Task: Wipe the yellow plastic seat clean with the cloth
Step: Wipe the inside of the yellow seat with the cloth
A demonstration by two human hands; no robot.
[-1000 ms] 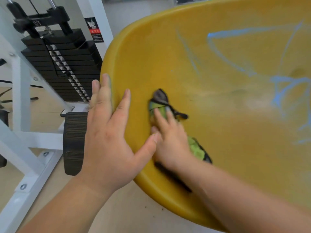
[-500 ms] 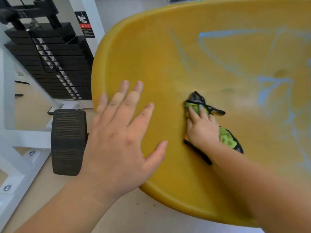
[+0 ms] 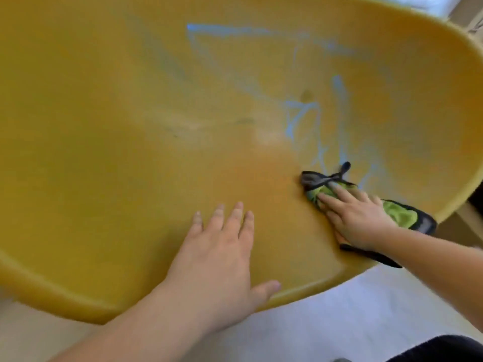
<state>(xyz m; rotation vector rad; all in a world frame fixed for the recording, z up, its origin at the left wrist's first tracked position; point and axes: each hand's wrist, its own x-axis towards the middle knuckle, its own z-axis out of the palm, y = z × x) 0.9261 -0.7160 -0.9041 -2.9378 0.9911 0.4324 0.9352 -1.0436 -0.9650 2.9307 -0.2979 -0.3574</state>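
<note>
A yellow plastic seat (image 3: 130,178) fills nearly the whole frame, its dished surface tilted toward the camera. A green cloth (image 3: 400,215) with black edging lies on the seat's right side, close to the near rim. The right hand (image 3: 358,218) presses the cloth flat against the plastic, its grip not closed, fingers straight and laid over the green weave. The left hand (image 3: 217,259) rests palm down on bare plastic near the front rim, fingers spread, with the thumb on the rim's lip. The two hands are apart, with bare yellow between them.

Pale blue streaks (image 3: 295,118) cross the seat beyond the cloth, the nearest running right up to its black loop. Left of the hands and farther back, the surface lies wide and open.

The seat's left and upper parts are cut off by the frame. Much of the cloth is hidden under the right hand, and whether its far corner hangs past the rim is hard to tell. A pale floor (image 3: 339,322) shows below the rim, and a dark fabric (image 3: 444,348), blurred, sits in the bottom right corner.
</note>
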